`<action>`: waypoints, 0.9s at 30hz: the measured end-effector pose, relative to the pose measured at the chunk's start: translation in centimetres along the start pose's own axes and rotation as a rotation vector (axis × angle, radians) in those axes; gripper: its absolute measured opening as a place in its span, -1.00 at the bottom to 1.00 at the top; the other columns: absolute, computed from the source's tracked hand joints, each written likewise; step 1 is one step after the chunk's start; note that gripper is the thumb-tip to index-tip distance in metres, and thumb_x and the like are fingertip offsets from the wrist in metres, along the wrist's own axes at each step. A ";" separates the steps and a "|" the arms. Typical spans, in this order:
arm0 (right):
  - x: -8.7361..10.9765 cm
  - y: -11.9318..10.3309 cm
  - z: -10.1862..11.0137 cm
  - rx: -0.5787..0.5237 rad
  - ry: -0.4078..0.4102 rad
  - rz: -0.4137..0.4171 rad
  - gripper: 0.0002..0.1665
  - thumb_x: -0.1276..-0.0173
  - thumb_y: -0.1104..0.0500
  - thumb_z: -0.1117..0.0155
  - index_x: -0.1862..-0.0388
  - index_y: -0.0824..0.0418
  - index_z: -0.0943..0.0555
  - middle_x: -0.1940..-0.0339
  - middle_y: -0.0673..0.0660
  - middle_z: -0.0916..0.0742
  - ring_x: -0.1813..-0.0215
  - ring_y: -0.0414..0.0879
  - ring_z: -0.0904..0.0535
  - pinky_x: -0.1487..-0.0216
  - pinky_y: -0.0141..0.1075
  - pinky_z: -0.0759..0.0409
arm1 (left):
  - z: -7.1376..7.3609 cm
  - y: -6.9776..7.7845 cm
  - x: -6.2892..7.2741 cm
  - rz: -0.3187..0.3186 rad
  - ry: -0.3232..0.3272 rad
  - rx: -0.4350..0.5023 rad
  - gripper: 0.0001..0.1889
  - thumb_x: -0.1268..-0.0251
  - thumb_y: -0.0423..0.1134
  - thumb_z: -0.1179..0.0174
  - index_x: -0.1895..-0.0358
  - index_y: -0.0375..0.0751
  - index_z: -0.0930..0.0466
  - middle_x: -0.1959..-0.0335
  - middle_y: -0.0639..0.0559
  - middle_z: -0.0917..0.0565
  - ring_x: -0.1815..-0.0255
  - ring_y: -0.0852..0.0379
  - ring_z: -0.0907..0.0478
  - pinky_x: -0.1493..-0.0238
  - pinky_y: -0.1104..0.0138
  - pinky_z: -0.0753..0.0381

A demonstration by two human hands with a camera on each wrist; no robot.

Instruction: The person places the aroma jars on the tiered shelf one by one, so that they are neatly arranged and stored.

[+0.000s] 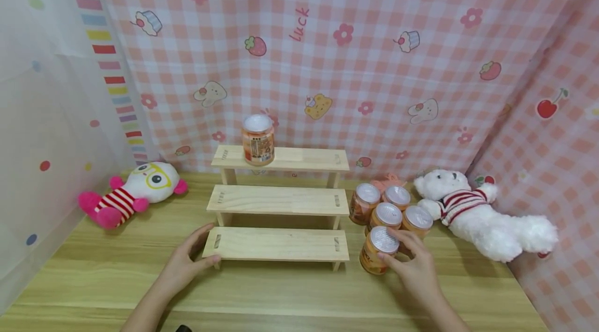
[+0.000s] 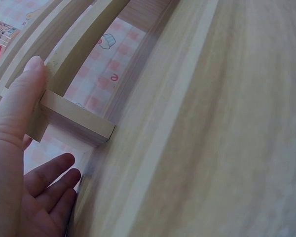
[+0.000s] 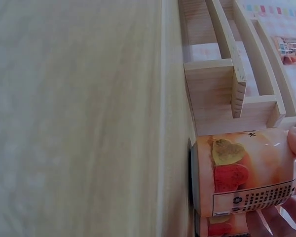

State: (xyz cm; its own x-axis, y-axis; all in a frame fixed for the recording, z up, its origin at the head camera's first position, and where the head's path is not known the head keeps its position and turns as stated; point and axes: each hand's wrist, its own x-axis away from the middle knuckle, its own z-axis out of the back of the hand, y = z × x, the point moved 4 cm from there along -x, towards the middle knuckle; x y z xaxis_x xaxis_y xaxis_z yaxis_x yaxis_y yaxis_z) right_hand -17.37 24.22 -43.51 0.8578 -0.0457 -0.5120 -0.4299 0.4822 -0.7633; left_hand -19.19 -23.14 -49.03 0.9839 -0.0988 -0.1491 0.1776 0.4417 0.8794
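Note:
A three-step wooden display shelf (image 1: pixel 276 199) stands in the middle of the table. My left hand (image 1: pixel 184 259) holds the left end of its lowest step, thumb at the front and forefinger behind; the left wrist view has the thumb (image 2: pixel 27 94) against the wood, the other fingers loosely bent below. Right of the shelf, my right hand (image 1: pixel 414 264) grips an orange-labelled can (image 1: pixel 373 258) with a clear lid, thumb and fingers around its upper part. In the right wrist view this can (image 3: pixel 246 173) is close over the tabletop. One similar can (image 1: pixel 258 142) stands on the top step, towards the left.
Several more orange cans (image 1: pixel 367 202) stand grouped behind the held one. A white teddy bear (image 1: pixel 482 212) lies at the right, and a pink-and-white plush toy (image 1: pixel 135 191) at the left. Checked pink cloth (image 1: pixel 299 77) hangs behind the shelf.

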 end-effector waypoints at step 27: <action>-3.1 -4.3 1.2 -0.022 -0.032 0.044 -0.35 0.15 0.53 -0.53 -0.04 0.39 -0.62 0.05 0.18 -0.62 0.06 -0.27 -0.52 0.06 -0.54 -0.50 | 0.0 -0.2 0.1 -0.002 -0.007 0.028 -0.20 -0.09 -0.13 -0.42 -0.41 -0.11 -0.25 -0.29 -0.32 -0.39 -0.29 -0.27 -0.30 -0.25 -0.11 -0.21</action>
State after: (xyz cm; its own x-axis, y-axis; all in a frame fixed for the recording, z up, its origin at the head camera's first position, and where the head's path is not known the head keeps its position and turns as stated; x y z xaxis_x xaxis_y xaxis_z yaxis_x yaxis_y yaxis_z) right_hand -17.81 23.36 -38.15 0.8465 0.0035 -0.5323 -0.4730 0.4637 -0.7492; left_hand -19.16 -23.18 -49.21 0.9833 -0.1056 -0.1480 0.1789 0.4165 0.8913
